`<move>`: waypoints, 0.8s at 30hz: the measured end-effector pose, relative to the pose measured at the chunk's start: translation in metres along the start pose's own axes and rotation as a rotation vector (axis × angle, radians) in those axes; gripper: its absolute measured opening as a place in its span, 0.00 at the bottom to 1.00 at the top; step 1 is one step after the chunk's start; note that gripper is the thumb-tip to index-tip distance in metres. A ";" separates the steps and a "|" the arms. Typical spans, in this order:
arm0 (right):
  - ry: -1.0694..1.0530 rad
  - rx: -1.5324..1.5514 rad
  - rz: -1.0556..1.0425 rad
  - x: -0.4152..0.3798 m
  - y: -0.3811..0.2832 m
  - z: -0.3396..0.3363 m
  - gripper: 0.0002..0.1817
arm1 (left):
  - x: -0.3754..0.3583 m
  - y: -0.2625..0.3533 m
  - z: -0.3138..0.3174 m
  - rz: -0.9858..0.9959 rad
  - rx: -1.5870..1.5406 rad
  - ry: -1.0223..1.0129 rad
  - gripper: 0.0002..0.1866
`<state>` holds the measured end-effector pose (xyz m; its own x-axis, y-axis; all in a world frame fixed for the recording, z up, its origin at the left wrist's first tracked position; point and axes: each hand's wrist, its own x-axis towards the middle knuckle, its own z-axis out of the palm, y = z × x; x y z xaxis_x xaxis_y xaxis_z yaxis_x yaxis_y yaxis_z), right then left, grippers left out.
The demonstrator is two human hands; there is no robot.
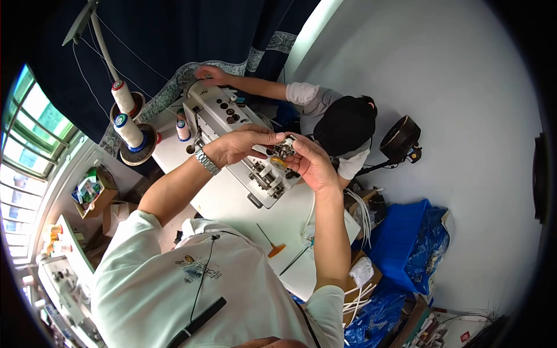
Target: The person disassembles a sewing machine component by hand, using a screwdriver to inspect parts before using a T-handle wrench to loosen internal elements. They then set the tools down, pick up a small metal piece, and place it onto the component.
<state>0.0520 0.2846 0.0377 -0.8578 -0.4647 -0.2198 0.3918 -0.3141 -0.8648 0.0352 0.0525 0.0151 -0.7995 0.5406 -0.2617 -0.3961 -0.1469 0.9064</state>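
My left hand (pixel 246 144), with a metal-band watch (pixel 207 162) at its wrist, pinches a small metal machine part (pixel 284 148) from the left. From the other side, the thumb and fingers of my right hand (pixel 315 165) close on the same part. A yellow ring (pixel 279 163) shows at its lower end; the fingers cover some of it. Both hands are raised over a white sewing machine (pixel 217 107). Its near end is uncovered, baring metal mechanisms (pixel 265 178).
Another person in a black cap (pixel 346 126) leans beside the machine, one hand (pixel 213 75) at its far end. Thread cones (pixel 129 131) stand left. An orange-handled screwdriver (pixel 276 250) lies on the white table (pixel 232 211). A blue bin (pixel 400 243) and a round black lamp-like device (pixel 400 139) are right.
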 end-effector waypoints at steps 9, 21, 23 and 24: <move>0.022 -0.009 -0.006 0.002 0.001 -0.004 0.21 | -0.003 0.002 0.002 -0.001 0.052 0.075 0.32; 0.014 -0.029 0.003 0.002 0.002 -0.009 0.22 | -0.008 0.013 0.012 0.163 0.331 0.187 0.28; -0.001 -0.018 -0.002 0.000 0.002 -0.009 0.22 | -0.003 0.007 0.009 0.154 0.301 0.134 0.29; -0.014 -0.005 -0.008 0.000 0.002 -0.009 0.22 | -0.004 0.007 0.010 0.155 0.301 0.135 0.29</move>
<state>0.0503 0.2913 0.0322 -0.8558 -0.4742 -0.2067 0.3835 -0.3133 -0.8688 0.0403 0.0579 0.0255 -0.8999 0.4142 -0.1364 -0.1305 0.0426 0.9905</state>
